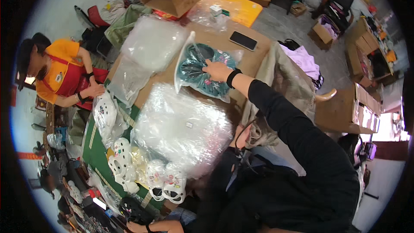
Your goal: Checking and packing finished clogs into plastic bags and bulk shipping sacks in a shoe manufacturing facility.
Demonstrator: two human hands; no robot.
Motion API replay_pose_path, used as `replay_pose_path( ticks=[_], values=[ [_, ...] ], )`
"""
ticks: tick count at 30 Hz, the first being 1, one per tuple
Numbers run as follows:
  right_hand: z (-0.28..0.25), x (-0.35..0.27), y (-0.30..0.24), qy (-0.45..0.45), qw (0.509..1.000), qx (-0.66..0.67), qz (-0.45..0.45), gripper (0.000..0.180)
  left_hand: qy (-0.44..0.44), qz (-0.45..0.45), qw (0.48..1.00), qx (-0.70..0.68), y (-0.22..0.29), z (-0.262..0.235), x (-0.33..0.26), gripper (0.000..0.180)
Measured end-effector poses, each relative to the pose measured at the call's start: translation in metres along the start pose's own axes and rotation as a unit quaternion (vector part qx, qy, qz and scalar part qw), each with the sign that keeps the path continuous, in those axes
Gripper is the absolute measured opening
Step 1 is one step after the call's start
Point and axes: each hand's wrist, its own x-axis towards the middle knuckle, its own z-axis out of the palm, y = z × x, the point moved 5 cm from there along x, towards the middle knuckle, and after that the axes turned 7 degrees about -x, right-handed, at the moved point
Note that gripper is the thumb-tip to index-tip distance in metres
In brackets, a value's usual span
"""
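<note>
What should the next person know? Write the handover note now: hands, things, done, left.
Right hand: reached out onto the teal clogs, which sit in a clear plastic bag on the brown table; grip unclear.
Left hand: at the lower edge beside a black clog; grip unclear.
White clogs and a bubble wrap bundle lie nearer, by the green mat.
Done: the teal pair is bagged.
Left: probably the white and black clogs, which lie unbagged.
</note>
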Motion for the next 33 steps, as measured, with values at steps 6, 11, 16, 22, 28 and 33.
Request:
replay_pose_path(
  ticks=[6,11,16,22,28,33],
  values=[
    [-0.051,-0.124,0.039,0.211,0.970,0.109,-0.045,0.029,0.164,-0.338,0.899,-0.224,-0.016,0.015,0.007,0.027],
    [-0.052,-0.261,0.051,0.302,0.945,0.108,0.068,0.036,0.179,-0.241,0.926,-0.229,-0.002,0.021,0.010,0.030],
    [-0.005,-0.348,0.063,0.389,0.910,0.136,0.051,0.030,0.143,-0.189,0.942,-0.235,0.033,0.027,0.025,0.037],
    [0.088,-0.365,0.074,0.243,0.946,0.119,0.176,0.022,0.198,-0.369,0.834,-0.360,-0.002,0.033,0.011,0.045],
    [0.157,-0.350,0.087,0.129,0.964,0.131,0.191,0.030,0.170,-0.368,0.852,-0.331,-0.018,0.061,0.010,0.048],
    [0.196,-0.362,0.108,-0.180,0.972,0.066,0.139,0.071,0.192,-0.322,0.860,-0.346,-0.020,0.055,0.009,0.043]
  ],
)
